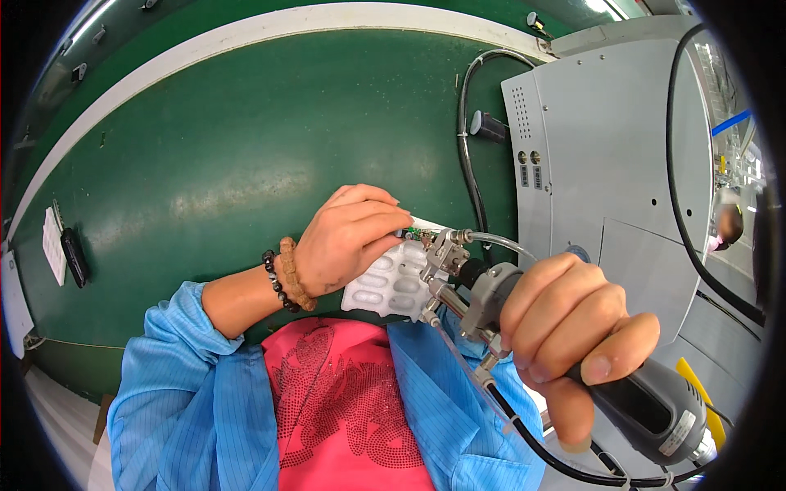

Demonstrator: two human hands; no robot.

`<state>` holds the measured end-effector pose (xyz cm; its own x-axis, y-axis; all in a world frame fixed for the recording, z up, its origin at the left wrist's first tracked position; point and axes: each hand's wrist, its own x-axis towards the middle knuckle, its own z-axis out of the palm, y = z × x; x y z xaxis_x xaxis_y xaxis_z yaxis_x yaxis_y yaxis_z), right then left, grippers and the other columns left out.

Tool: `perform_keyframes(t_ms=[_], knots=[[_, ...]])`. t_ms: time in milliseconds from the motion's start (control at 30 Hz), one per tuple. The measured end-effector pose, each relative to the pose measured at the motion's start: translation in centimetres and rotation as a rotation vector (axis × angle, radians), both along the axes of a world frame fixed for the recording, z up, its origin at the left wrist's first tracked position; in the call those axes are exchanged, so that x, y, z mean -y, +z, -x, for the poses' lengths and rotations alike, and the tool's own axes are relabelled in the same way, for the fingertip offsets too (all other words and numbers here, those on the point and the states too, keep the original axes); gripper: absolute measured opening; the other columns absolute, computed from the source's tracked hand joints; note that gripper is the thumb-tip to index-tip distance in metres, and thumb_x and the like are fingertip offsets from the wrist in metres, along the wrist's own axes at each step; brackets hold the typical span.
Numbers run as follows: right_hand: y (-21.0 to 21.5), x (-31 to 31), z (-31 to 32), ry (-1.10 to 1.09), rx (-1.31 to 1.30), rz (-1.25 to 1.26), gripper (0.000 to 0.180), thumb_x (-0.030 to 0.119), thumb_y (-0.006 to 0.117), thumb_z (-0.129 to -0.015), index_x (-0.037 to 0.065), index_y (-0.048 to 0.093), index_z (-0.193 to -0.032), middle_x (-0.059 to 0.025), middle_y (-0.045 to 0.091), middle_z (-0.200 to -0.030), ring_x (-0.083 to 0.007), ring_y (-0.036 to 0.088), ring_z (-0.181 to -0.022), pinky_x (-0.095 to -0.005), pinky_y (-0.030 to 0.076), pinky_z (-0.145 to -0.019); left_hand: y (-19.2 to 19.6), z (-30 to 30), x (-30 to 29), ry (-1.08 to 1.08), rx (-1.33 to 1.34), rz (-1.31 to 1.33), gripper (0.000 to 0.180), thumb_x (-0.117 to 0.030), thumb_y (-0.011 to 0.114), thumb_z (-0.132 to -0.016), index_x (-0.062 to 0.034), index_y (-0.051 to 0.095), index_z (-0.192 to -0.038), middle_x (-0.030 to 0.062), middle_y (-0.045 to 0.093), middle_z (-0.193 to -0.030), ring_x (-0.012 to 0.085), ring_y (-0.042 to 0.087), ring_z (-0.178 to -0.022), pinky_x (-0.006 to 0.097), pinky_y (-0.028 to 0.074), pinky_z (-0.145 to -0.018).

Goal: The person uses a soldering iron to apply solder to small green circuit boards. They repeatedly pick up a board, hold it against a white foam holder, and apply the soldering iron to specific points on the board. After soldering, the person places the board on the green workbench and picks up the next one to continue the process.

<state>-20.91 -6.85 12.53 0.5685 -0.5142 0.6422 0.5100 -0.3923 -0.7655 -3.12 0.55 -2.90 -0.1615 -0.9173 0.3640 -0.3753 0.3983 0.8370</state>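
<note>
My right hand (pixel 573 327) wraps around a grey-and-black electric screwdriver (pixel 647 409) with a metal head, clear tubes and a black cable. The screwdriver's head points left, over a small white part with a green circuit board (pixel 416 233). At the board's left edge is my left hand (pixel 352 237), palm down, its fingers together and fingertips closed on the piece. The screwdriver head and my fingers cover most of that board. Just below lies a white moulded tray (pixel 368 296) with rounded hollows, partly under my left hand and the tool.
A large grey machine box (pixel 614 147) stands at the right, with a black cable (pixel 467 147) curving beside it. A dark cylindrical object (pixel 489 127) sits against the box. On the green table (pixel 246 147), a black case (pixel 74 256) and white paper (pixel 54 245) lie far left.
</note>
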Motion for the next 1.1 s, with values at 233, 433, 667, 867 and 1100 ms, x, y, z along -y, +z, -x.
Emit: perform_keyframes(t_ms=[233,433,667,867,1100], knots=[[-0.6,0.1,-0.4,-0.016,-0.008,-0.005,0.045,0.039,0.076,-0.088,0.009,0.049,-0.108,-0.0014,0.06,-0.07,-0.0108,0.059,-0.053,-0.0235,0.05,-0.045,-0.3,0.2,0.1,0.0,-0.033,-0.048,0.031,-0.006,0.081,-0.072,-0.0037,0.073,-0.102,0.0089,0.073,-0.107,0.0283,0.066,-0.105,0.04,0.05,-0.091],[-1.0,0.0,-1.0,-0.039,-0.028,-0.014,0.044,0.038,0.076,-0.089,0.01,0.048,-0.107,-0.0006,0.059,-0.07,-0.0108,0.059,-0.053,-0.0235,0.049,-0.046,-0.3,0.0,0.2,-0.006,-0.041,-0.028,0.031,-0.005,0.08,-0.072,-0.0029,0.073,-0.102,0.0092,0.073,-0.107,0.0287,0.066,-0.104,0.04,0.05,-0.091],[-1.0,0.8,-1.6,0.072,-0.077,-0.043,0.04,0.032,0.078,-0.088,0.011,0.045,-0.099,-0.0001,0.058,-0.069,-0.0105,0.057,-0.051,-0.0245,0.047,-0.045,-0.6,0.1,0.0,-0.004,-0.066,-0.017,0.031,-0.005,0.079,-0.071,-0.0021,0.072,-0.102,0.0103,0.073,-0.104,0.0294,0.066,-0.101,0.041,0.051,-0.089],[0.0,0.7,-1.6,0.007,-0.154,-0.034,0.039,0.032,0.077,-0.089,0.011,0.045,-0.099,-0.0001,0.058,-0.068,-0.0108,0.056,-0.05,-0.0246,0.047,-0.045,-0.2,0.2,0.3,-0.022,-0.055,-0.029,0.031,-0.005,0.079,-0.072,-0.0018,0.072,-0.102,0.0112,0.072,-0.103,0.0297,0.066,-0.1,0.04,0.052,-0.088],[1.5,-0.5,2.9,-0.011,0.152,-0.039,0.041,0.035,0.08,-0.086,0.008,0.054,-0.102,0.0002,0.059,-0.063,-0.0086,0.055,-0.046,-0.0204,0.049,-0.045,-0.6,0.0,0.0,-0.015,-0.06,-0.091,0.029,-0.007,0.079,-0.074,-0.0018,0.073,-0.102,0.012,0.072,-0.102,0.0307,0.066,-0.102,0.04,0.053,-0.088]])
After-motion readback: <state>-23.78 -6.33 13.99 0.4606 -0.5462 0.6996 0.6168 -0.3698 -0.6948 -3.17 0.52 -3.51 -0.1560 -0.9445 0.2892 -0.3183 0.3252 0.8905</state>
